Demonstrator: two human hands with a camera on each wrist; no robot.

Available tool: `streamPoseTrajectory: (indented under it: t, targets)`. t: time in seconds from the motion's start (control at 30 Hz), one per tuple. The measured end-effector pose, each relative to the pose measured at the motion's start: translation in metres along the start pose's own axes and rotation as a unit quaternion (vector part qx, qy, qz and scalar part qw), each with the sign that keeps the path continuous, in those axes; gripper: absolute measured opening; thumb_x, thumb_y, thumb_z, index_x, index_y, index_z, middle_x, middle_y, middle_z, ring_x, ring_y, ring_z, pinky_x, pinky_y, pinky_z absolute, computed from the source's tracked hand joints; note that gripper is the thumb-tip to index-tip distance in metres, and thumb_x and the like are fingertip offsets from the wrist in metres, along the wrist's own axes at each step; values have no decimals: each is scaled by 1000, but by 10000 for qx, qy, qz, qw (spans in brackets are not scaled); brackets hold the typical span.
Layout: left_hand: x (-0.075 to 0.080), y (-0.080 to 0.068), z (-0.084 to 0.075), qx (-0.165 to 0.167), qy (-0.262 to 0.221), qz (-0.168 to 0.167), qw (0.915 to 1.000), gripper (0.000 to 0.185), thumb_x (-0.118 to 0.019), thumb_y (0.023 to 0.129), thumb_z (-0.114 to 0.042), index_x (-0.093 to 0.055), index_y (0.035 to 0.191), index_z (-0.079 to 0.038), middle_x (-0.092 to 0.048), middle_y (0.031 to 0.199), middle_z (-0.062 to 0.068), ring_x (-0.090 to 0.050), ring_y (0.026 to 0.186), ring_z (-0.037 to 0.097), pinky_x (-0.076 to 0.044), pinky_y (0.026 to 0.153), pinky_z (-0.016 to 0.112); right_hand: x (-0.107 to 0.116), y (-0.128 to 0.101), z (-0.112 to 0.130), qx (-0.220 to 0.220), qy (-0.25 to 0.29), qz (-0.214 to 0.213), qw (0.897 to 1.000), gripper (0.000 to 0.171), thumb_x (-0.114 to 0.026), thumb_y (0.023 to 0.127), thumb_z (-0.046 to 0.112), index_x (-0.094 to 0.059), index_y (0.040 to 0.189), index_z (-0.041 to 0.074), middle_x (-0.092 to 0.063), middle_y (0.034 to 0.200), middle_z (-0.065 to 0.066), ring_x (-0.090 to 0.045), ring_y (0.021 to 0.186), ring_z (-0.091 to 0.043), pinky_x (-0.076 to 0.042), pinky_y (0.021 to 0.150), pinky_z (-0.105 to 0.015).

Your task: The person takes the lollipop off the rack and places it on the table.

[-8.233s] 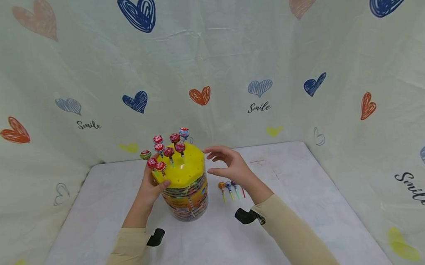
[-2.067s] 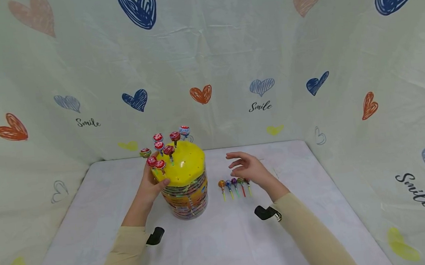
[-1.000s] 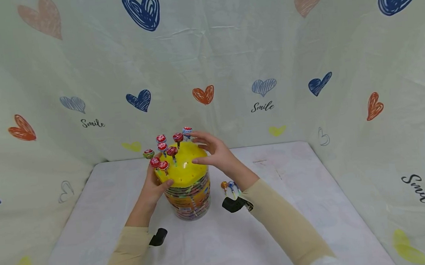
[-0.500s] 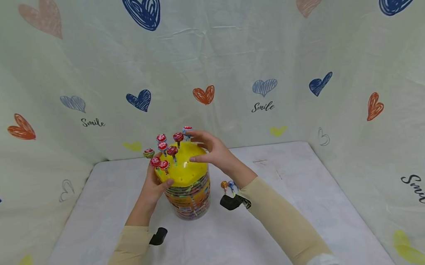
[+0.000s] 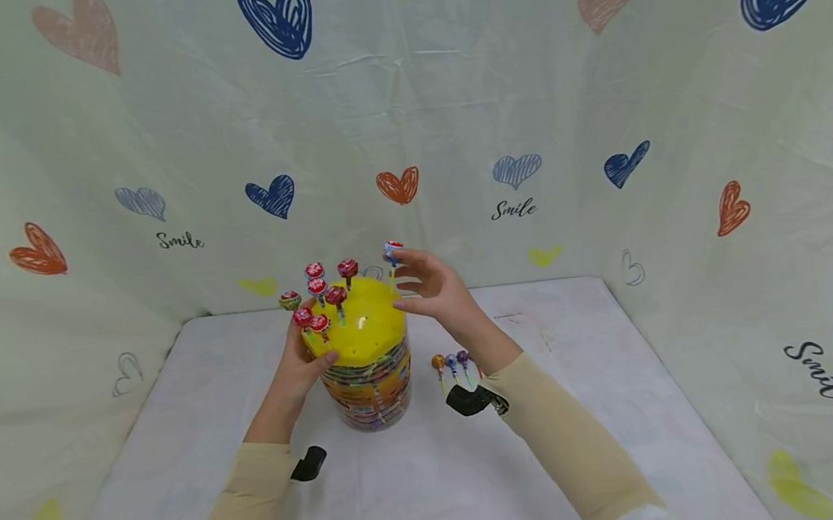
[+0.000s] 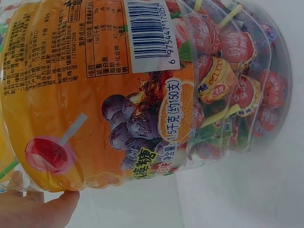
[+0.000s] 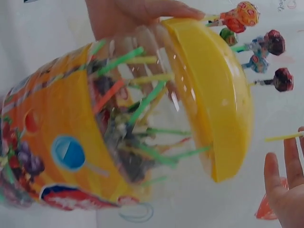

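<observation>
A clear plastic jar (image 5: 370, 398) of lollipops stands on the table, its domed yellow lid (image 5: 367, 333) bearing several lollipops upright in small holes. My left hand (image 5: 294, 367) holds the jar from the left at the lid's edge, thumb on the front. In the left wrist view, its fingertips show below the orange label (image 6: 95, 142). To the right of the lid, my right hand (image 5: 437, 291) pinches a blue-and-white wrapped lollipop (image 5: 391, 251). Its yellow stick (image 7: 281, 137) is apart from the lid in the right wrist view, with the candy end out of frame.
A row of lollipops (image 5: 451, 362) lies on the white table (image 5: 405, 489) to the right of the jar, partly covered by the right wrist camera (image 5: 472, 400). A cloth backdrop (image 5: 441, 111) with printed hearts rises behind the table.
Earlier, a red lollipop left the lid. In the last second my right hand took the blue-and-white lollipop from the lid's back edge and moved right with it. My left hand stays on the jar.
</observation>
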State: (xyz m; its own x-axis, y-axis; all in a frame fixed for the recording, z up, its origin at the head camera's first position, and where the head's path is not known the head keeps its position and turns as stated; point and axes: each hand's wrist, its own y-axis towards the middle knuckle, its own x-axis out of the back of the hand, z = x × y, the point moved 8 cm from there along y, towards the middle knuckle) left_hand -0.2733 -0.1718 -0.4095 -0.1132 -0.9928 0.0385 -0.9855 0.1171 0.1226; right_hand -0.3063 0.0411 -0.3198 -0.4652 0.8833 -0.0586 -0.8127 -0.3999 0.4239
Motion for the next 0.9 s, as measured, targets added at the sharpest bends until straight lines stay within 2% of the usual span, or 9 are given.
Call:
streamPoseTrajectory:
  t: [0.17, 0.3, 0.4, 0.7, 0.9]
  targets:
    - [0, 0, 0, -74, 6, 10, 10000, 79, -65, 95, -19, -14, 154, -26, -25, 156, 9, -28, 139, 29, -21, 115, 51, 19, -12, -7, -49, 164, -112, 9998, 56, -66, 86, -9, -49, 137, 6, -52, 137, -14, -49, 117, -31, -39, 105, -53]
    - [1, 0, 2, 0, 31, -22, 10000, 80, -66, 94, -18, -14, 154, -27, -23, 157, 9, -26, 140, 30, -20, 115, 52, 34, -22, -15, -152, 97, -258, 9995, 55, -67, 85, -10, -50, 136, 5, -53, 136, -16, -53, 112, -32, -49, 97, -40]
    - [1, 1, 3, 59, 22, -42, 10000, 81, -67, 94, -19, -14, 154, -28, -23, 157, 9, -26, 140, 29, -19, 115, 52, 44, -29, -23, -285, 81, -349, 9990, 56, -67, 85, -12, -49, 136, 4, -53, 134, -18, -55, 108, -32, -52, 91, -37]
    - [0, 1, 3, 30, 15, -7, 10000, 79, -66, 95, -20, -14, 154, -29, -24, 157, 9, -27, 139, 30, -20, 115, 52, 75, -56, -51, -913, -127, -756, 9929, 57, -67, 85, -12, -49, 135, 8, -55, 130, -18, -59, 103, -27, -56, 85, -38]
    - [-1, 1, 1, -106, -16, 38, 9999, 77, -64, 96, -18, -15, 153, -29, -25, 155, 10, -27, 138, 31, -19, 115, 53, 97, -76, -67, -1081, -298, -935, 9893, 56, -66, 85, -13, -49, 135, 7, -55, 129, -21, -60, 98, -25, -56, 84, -42]
